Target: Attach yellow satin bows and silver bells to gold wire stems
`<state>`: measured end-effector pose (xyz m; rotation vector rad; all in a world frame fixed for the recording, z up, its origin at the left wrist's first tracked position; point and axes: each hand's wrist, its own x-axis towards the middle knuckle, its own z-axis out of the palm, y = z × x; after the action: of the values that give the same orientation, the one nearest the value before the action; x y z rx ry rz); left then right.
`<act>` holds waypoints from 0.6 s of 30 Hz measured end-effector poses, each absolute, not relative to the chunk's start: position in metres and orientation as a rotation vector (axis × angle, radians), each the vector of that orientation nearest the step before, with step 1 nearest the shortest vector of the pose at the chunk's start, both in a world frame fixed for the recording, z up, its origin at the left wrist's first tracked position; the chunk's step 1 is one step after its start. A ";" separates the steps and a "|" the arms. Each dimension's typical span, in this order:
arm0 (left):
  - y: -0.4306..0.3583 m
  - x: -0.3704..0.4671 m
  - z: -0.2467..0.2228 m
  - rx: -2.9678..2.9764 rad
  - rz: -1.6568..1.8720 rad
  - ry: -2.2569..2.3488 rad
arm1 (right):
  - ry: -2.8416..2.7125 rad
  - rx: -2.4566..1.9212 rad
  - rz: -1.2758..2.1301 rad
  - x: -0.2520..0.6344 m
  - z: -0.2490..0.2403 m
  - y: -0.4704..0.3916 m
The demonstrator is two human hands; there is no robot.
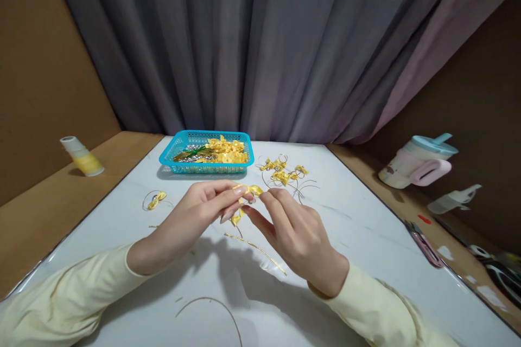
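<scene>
Both hands meet over the middle of the white table. My left hand pinches one side of a yellow ribbon bow between thumb and fingers. At its other side, the fingertips of my right hand are closed on the ribbon. Below the fingers hangs another piece of yellow ribbon with a thin wire end; how it joins the bow is hidden by my fingers. Under the hands a gold cord lies on the table. A finished-looking yellow bow with a cord loop rests left of my left hand.
A blue basket holds yellow bows and silver beads. Several bows with cords lie right of it. A ribbon spool stands left; a tumbler, a clear bottle and pink-handled pliers are right. Another cord lies in front.
</scene>
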<state>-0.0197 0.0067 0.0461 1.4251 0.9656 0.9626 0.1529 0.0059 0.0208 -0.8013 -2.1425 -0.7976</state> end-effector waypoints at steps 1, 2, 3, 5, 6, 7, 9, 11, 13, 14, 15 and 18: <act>0.006 -0.020 0.046 1.389 0.947 0.949 | -2.125 -0.794 -0.832 0.152 0.020 0.006; 0.006 -0.019 0.046 1.355 0.934 0.933 | -2.111 -0.793 -0.860 0.150 0.019 0.006; 0.005 -0.019 0.046 1.323 0.922 0.919 | -2.102 -0.796 -0.883 0.149 0.018 0.006; 0.004 -0.020 0.046 1.265 0.904 0.901 | -2.098 -0.796 -0.914 0.148 0.018 0.007; 0.004 -0.020 0.046 1.244 0.898 0.896 | -2.098 -0.795 -0.917 0.148 0.017 0.007; 0.004 -0.020 0.046 1.229 0.894 0.892 | -2.097 -0.793 -0.909 0.147 0.017 0.007; 0.004 -0.020 0.046 1.218 0.895 0.883 | -2.100 -0.796 -0.842 0.147 0.016 0.007; 0.006 -0.020 0.046 1.233 0.904 0.876 | -2.093 -0.832 -0.685 0.146 0.015 0.008; 0.007 -0.021 0.045 1.259 0.908 0.876 | -2.063 -0.875 -0.458 0.144 0.015 0.009; 0.008 -0.021 0.045 1.275 0.910 0.881 | -2.037 -0.886 -0.333 0.144 0.015 0.009; 0.009 -0.021 0.045 1.296 0.914 0.886 | -2.011 -0.892 -0.204 0.144 0.017 0.009; 0.010 -0.022 0.045 1.405 0.942 0.918 | -1.928 -0.955 0.298 0.146 0.028 0.009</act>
<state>-0.0225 0.0104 0.0451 1.4049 0.9182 0.9418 0.1465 0.0085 0.0279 -0.9551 -1.9280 0.2982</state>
